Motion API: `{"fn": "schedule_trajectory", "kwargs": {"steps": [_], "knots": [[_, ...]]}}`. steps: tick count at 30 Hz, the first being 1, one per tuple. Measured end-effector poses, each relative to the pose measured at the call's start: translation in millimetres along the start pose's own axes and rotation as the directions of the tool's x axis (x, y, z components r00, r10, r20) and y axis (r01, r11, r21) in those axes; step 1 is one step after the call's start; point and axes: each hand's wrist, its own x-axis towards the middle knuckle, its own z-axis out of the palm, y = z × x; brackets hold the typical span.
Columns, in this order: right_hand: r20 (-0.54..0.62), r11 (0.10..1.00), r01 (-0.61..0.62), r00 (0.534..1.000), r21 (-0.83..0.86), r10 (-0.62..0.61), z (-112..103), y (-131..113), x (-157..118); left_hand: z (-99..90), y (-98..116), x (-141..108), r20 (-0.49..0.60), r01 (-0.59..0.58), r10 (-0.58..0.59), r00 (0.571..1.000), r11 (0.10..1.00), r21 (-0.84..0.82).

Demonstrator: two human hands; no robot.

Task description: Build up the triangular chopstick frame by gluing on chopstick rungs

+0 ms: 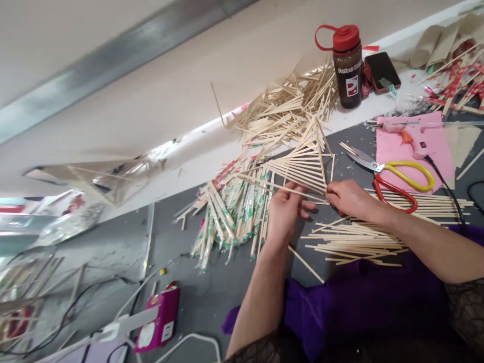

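A fan-like frame of wooden chopsticks (pixel 298 165) lies on the grey table in front of me. A single chopstick (pixel 260 183) runs along its near edge, under the thumb of my left hand (pixel 286 209), which grips it with some fingers loosely bent beneath. At the frame's right corner, my right hand (pixel 348 197) pinches the stick ends between thumb and forefinger; the fingertips hide the exact contact. Below my right forearm are loose chopsticks (pixel 355 239) in rows. Scissors (pixel 378 166) with one yellow and one red handle lie beyond that forearm.
Wrapped chopsticks (pixel 234 212) lie left of the frame, with a big loose pile (pixel 291 111) behind. A bottle (pixel 347 75) and phone (pixel 382 72) stand near the wall. A glue gun (pixel 412 135) rests on pink cloth (pixel 434 166). A magenta box (pixel 159 320) and cables lie left.
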Motion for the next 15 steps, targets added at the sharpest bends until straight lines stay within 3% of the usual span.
{"fn": "schedule_trajectory", "kwargs": {"steps": [15], "knots": [[-0.038,0.995,-0.041,0.999,-0.096,0.038,1.2,-3.5,2.2,1.2,-13.0,21.9,0.029,-0.016,0.017,0.999,0.999,-0.035]]}}
